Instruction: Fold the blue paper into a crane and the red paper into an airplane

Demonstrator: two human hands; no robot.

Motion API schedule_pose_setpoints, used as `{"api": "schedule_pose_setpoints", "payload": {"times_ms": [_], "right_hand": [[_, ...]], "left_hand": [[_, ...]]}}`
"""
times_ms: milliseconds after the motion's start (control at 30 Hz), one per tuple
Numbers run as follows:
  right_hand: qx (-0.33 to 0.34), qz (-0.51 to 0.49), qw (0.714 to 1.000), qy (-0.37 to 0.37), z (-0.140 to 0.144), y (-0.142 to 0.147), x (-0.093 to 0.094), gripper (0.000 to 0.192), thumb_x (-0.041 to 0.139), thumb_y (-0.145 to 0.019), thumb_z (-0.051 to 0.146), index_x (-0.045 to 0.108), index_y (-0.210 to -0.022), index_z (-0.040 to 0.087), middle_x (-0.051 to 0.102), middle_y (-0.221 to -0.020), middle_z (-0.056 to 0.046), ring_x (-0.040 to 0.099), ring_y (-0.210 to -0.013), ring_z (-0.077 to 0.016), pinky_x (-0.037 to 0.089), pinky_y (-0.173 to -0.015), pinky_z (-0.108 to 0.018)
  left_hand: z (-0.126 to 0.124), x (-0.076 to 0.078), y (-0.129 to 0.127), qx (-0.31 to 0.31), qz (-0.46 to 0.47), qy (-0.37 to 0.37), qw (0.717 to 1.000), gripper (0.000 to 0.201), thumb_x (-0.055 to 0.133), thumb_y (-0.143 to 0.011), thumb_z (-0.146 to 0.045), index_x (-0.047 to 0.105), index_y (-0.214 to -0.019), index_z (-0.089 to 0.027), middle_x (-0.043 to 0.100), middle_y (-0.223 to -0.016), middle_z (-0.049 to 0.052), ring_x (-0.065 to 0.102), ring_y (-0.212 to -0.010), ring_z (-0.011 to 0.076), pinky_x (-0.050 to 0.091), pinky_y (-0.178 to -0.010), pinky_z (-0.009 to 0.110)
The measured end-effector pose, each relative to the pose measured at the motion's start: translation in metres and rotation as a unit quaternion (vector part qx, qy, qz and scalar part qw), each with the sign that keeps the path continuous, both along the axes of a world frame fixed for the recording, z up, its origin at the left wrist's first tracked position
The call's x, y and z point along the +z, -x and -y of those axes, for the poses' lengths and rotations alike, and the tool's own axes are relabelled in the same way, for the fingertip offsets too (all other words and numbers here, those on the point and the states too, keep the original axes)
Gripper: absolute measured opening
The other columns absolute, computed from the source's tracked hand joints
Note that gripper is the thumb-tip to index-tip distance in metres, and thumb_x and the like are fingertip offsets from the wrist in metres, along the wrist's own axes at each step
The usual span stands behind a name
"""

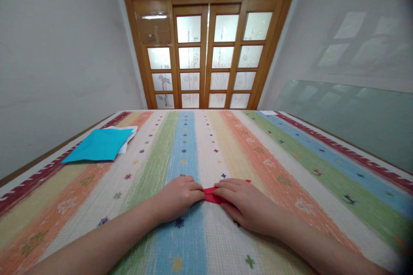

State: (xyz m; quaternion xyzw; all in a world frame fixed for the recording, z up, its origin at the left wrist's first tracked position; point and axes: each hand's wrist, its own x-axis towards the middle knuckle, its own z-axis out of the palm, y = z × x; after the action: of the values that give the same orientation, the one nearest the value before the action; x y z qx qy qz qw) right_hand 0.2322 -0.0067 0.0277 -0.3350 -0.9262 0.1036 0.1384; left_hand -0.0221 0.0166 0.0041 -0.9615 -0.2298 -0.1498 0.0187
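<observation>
A small piece of folded red paper [211,196] lies low over the striped tablecloth in the middle of the near side. My left hand [180,197] pinches its left end between thumb and fingers. From the right, my right hand [240,200] is closed over the paper, fingers on top and thumb below. A red tip sticks out past the right hand's knuckles. Most of the paper's right part is hidden under that hand, so its full shape does not show.
A bright blue paper sheet [100,144] rests on white paper [130,137] at the left of the table. The patterned tablecloth [183,245] has coloured stripes. A small white slip [268,113] lies at the far right edge. Wooden glazed doors [206,56] stand beyond.
</observation>
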Motion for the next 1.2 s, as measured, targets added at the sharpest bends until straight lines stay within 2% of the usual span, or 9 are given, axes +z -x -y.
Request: {"api": "schedule_pose_setpoints", "payload": {"times_ms": [200, 400, 567, 733, 900, 1000, 1100, 1200], "right_hand": [[-0.005, 0.011, 1.000, -0.021, 0.0033, 0.0011, 0.0006, 0.032, 0.049, -0.097, 0.025, 0.059, -0.127, 0.026, 0.067, -0.121, -0.005, 0.059, -0.110, -0.0231, 0.044, -0.096, -0.041], [-0.003, 0.020, 0.999, -0.025, 0.0017, 0.0013, -0.0033, 0.032, 0.050, -0.096, 0.024, 0.059, -0.127, 0.023, 0.069, -0.115, -0.006, 0.061, -0.107, -0.0231, 0.044, -0.095, -0.041], [-0.006, -0.011, 1.000, -0.026, 0.0014, 0.0016, -0.0042, 0.027, 0.051, -0.095, 0.022, 0.063, -0.120, 0.023, 0.070, -0.108, -0.006, 0.061, -0.102, -0.0215, 0.045, -0.090, -0.037], [-0.001, -0.026, 0.999, -0.046, 0.0017, 0.0013, -0.0032, 0.021, 0.051, -0.095, 0.021, 0.068, -0.107, 0.022, 0.069, -0.101, -0.007, 0.061, -0.096, -0.0198, 0.045, -0.083, -0.034], [-0.034, -0.010, 0.998, -0.049, -0.0010, 0.0015, -0.0055, 0.016, 0.053, -0.094, 0.019, 0.068, -0.097, 0.021, 0.069, -0.101, -0.006, 0.059, -0.093, -0.0200, 0.043, -0.081, -0.034], [-0.063, -0.004, 0.997, -0.041, -0.0021, 0.0015, -0.0079, 0.016, 0.056, -0.092, 0.020, 0.065, -0.105, 0.021, 0.068, -0.097, -0.005, 0.059, -0.092, -0.0210, 0.042, -0.082, -0.036], [-0.073, 0.002, 0.996, -0.047, -0.0023, 0.0016, -0.0082, 0.023, 0.057, -0.092, 0.022, 0.063, -0.114, 0.022, 0.068, -0.101, -0.006, 0.058, -0.096, -0.0227, 0.041, -0.085, -0.038], [-0.069, 0.009, 0.996, -0.048, -0.0024, 0.0019, -0.0071, 0.022, 0.056, -0.093, 0.022, 0.063, -0.113, 0.023, 0.069, -0.099, -0.005, 0.059, -0.096, -0.0226, 0.042, -0.086, -0.038]], "left_hand": [[-0.0007, -0.0005, 0.0006, 0.004, 0.012, -0.002, 1.000, 0.025, 0.047, -0.098, -0.017, 0.063, -0.117, -0.016, 0.071, -0.103, 0.008, 0.063, -0.089, 0.0196, 0.049, -0.083, 0.035], [0.0008, 0.0017, 0.0000, -0.004, 0.018, 0.009, 1.000, 0.026, 0.047, -0.095, -0.017, 0.063, -0.115, -0.017, 0.071, -0.102, 0.007, 0.063, -0.090, 0.0195, 0.050, -0.084, 0.035], [0.0021, 0.0045, -0.0028, 0.003, 0.023, 0.012, 1.000, 0.024, 0.047, -0.096, -0.022, 0.065, -0.111, -0.017, 0.071, -0.096, 0.007, 0.063, -0.088, 0.0197, 0.049, -0.083, 0.035], [-0.0012, 0.0002, -0.0016, 0.028, 0.021, 0.010, 0.999, 0.021, 0.048, -0.097, -0.023, 0.067, -0.105, -0.018, 0.070, -0.088, 0.005, 0.062, -0.082, 0.0199, 0.048, -0.076, 0.033], [-0.0027, -0.0028, 0.0014, 0.035, 0.026, 0.023, 0.999, 0.021, 0.050, -0.095, -0.020, 0.067, -0.108, -0.019, 0.070, -0.090, 0.005, 0.062, -0.084, 0.0199, 0.048, -0.076, 0.032], [-0.0019, -0.0027, 0.0023, 0.035, 0.031, 0.024, 0.999, 0.022, 0.050, -0.095, -0.018, 0.065, -0.111, -0.020, 0.070, -0.092, 0.004, 0.062, -0.086, 0.0201, 0.049, -0.077, 0.033], [-0.0007, -0.0028, 0.0026, 0.028, 0.039, 0.011, 0.999, 0.024, 0.049, -0.095, -0.017, 0.063, -0.114, -0.020, 0.070, -0.092, 0.004, 0.061, -0.087, 0.0202, 0.049, -0.077, 0.033], [0.0009, -0.0035, 0.0028, 0.021, 0.054, -0.016, 0.998, 0.027, 0.049, -0.095, -0.018, 0.061, -0.118, -0.019, 0.069, -0.093, 0.005, 0.061, -0.086, 0.0206, 0.050, -0.075, 0.034]]}}
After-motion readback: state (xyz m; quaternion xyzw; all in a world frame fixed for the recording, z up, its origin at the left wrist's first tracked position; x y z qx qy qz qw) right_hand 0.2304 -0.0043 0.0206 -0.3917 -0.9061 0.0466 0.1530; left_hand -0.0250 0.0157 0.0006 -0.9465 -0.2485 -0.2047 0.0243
